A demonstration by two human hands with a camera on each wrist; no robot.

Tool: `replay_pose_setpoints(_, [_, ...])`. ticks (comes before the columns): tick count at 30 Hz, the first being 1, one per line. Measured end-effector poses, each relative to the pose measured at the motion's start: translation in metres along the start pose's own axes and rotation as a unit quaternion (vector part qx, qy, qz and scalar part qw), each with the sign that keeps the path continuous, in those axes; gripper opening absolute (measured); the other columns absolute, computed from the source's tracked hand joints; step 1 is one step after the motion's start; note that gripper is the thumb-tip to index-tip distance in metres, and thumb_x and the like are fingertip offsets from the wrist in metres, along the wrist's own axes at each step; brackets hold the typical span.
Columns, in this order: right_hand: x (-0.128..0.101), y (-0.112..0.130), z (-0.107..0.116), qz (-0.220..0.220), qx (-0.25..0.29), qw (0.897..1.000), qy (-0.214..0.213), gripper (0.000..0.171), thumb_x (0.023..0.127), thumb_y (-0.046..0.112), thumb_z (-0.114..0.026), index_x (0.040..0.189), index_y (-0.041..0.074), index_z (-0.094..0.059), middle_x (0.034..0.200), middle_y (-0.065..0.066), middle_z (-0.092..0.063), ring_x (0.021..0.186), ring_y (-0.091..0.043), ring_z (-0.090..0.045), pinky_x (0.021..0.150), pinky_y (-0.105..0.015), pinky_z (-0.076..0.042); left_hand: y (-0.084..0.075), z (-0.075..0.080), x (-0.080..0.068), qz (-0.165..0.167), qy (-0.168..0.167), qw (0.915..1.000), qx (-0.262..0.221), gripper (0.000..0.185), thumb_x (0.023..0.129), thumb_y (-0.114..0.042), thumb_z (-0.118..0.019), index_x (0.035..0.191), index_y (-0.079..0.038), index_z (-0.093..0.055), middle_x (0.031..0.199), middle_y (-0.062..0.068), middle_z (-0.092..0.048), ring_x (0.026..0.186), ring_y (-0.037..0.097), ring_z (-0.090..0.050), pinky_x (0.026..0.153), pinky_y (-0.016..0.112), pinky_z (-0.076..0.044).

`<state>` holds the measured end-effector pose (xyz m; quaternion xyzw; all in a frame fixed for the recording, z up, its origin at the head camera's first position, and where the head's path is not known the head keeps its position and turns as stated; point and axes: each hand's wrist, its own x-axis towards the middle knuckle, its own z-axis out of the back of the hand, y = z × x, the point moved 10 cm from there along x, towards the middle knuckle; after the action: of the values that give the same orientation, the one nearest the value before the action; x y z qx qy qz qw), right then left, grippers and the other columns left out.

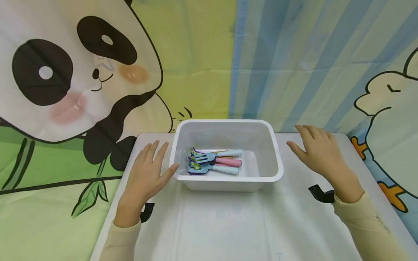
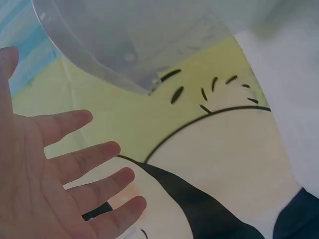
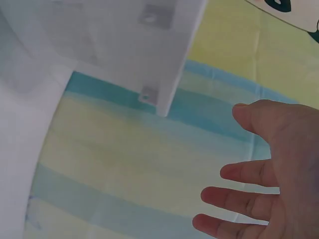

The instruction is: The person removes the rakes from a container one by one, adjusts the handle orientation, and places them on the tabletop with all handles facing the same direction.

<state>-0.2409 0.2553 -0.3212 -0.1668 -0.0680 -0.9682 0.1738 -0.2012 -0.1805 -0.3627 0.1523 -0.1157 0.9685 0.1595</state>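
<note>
One white plastic bin (image 1: 225, 156), rectangular with rounded corners and a rolled rim, sits on the white table (image 1: 228, 224); we take it as our landmark. Inside it, on the floor toward its left half, we count a small heap of plastic forks (image 1: 212, 163): at least three, with blue and purple heads and pale blue and pink handles; the exact number we cannot tell, since they overlap.

Left of the bin, our left hand (image 1: 147, 174) lies flat on the table, fingers straight and spread, thumb tip touching the bin's rim, gripping nothing. Right of the bin and apart from it, our right hand (image 1: 318, 148) rests with fingers relaxed and holds nothing.

Behind the bin hangs one creased fabric backdrop (image 1: 98, 72) printed with a panda and blue stripes.
</note>
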Motion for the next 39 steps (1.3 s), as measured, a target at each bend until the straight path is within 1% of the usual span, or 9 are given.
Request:
replay_pose_setpoints(8, [0.029,0.030,0.011,0.035,0.014,0.999,0.031,0.060,0.097,0.033,-0.067,0.143,-0.001,-0.048,0.131,-0.027,-0.054,0.115,-0.050,-0.051,0.089,-0.068,-0.042,-0.026,-0.011,0.016,-0.030,0.034,0.9989,0.004,0.085,0.095,-0.069,-0.044,0.155,-0.009,-0.037,0.158,0.021,-0.029,0.145,0.041,-0.023,0.117,0.056,-0.019])
replay_pose_setpoints(15, [0.058,0.067,0.013,0.086,0.041,0.994,0.049,0.055,0.098,0.032,-0.066,0.140,-0.001,-0.051,0.128,-0.023,-0.057,0.114,-0.045,-0.056,0.089,-0.062,-0.046,-0.041,-0.025,0.021,-0.060,0.050,0.9969,0.006,0.088,0.094,-0.072,-0.040,0.155,-0.008,-0.038,0.158,0.022,-0.030,0.146,0.041,-0.023,0.118,0.053,-0.018])
replay_pose_setpoints(17, [0.067,0.076,0.010,0.096,0.055,0.992,0.062,0.053,0.098,0.031,-0.066,0.139,0.000,-0.053,0.128,-0.022,-0.058,0.114,-0.043,-0.057,0.087,-0.059,-0.048,-0.045,-0.028,0.022,-0.066,0.052,0.9964,0.003,0.089,0.094,-0.074,-0.039,0.154,-0.008,-0.039,0.158,0.021,-0.031,0.146,0.040,-0.023,0.118,0.052,-0.018])
replay_pose_setpoints(21, [0.086,0.090,-0.005,0.101,0.093,0.984,0.114,0.050,0.100,0.032,-0.063,0.138,0.002,-0.054,0.128,-0.018,-0.059,0.115,-0.038,-0.057,0.089,-0.055,-0.048,-0.052,-0.033,0.025,-0.074,0.059,0.9956,0.004,0.091,0.092,-0.076,-0.038,0.153,-0.009,-0.041,0.158,0.020,-0.030,0.146,0.039,-0.025,0.118,0.050,-0.019])
replay_pose_setpoints(25, [0.102,0.109,-0.026,0.116,0.139,0.967,0.179,0.046,0.100,0.030,-0.063,0.136,0.002,-0.056,0.130,-0.016,-0.059,0.119,-0.035,-0.055,0.096,-0.052,-0.046,-0.057,-0.039,0.027,-0.073,0.071,0.9948,0.004,0.092,0.091,-0.078,-0.037,0.154,-0.010,-0.040,0.159,0.020,-0.029,0.146,0.039,-0.025,0.118,0.050,-0.022])
replay_pose_setpoints(28, [0.112,0.127,-0.040,0.143,0.172,0.950,0.217,0.043,0.100,0.025,-0.063,0.135,0.001,-0.057,0.131,-0.015,-0.060,0.120,-0.033,-0.056,0.098,-0.050,-0.046,-0.060,-0.043,0.028,-0.076,0.078,0.9940,0.005,0.093,0.091,-0.079,-0.036,0.155,-0.011,-0.039,0.159,0.020,-0.029,0.147,0.039,-0.023,0.117,0.051,-0.023])
replay_pose_setpoints(32, [0.122,0.147,-0.060,0.184,0.213,0.926,0.253,0.038,0.100,0.018,-0.063,0.132,-0.002,-0.058,0.127,-0.017,-0.062,0.114,-0.033,-0.061,0.096,-0.049,-0.048,-0.063,-0.046,0.029,-0.083,0.079,0.9933,0.011,0.094,0.090,-0.080,-0.035,0.154,-0.011,-0.040,0.158,0.021,-0.029,0.147,0.041,-0.022,0.117,0.052,-0.023])
replay_pose_setpoints(36, [0.129,0.159,-0.083,0.206,0.254,0.899,0.293,0.034,0.099,0.014,-0.062,0.129,-0.003,-0.059,0.121,-0.018,-0.065,0.109,-0.033,-0.063,0.092,-0.047,-0.051,-0.064,-0.050,0.030,-0.082,0.082,0.9932,0.014,0.094,0.090,-0.081,-0.033,0.154,-0.012,-0.040,0.159,0.021,-0.028,0.147,0.041,-0.019,0.118,0.052,-0.021])
replay_pose_setpoints(39, [0.132,0.159,-0.106,0.204,0.272,0.881,0.328,0.032,0.099,0.012,-0.061,0.128,-0.002,-0.060,0.117,-0.015,-0.067,0.109,-0.030,-0.064,0.092,-0.046,-0.051,-0.064,-0.052,0.030,-0.077,0.088,0.9931,0.006,0.094,0.090,-0.081,-0.033,0.155,-0.013,-0.040,0.160,0.021,-0.026,0.148,0.042,-0.015,0.118,0.053,-0.019])
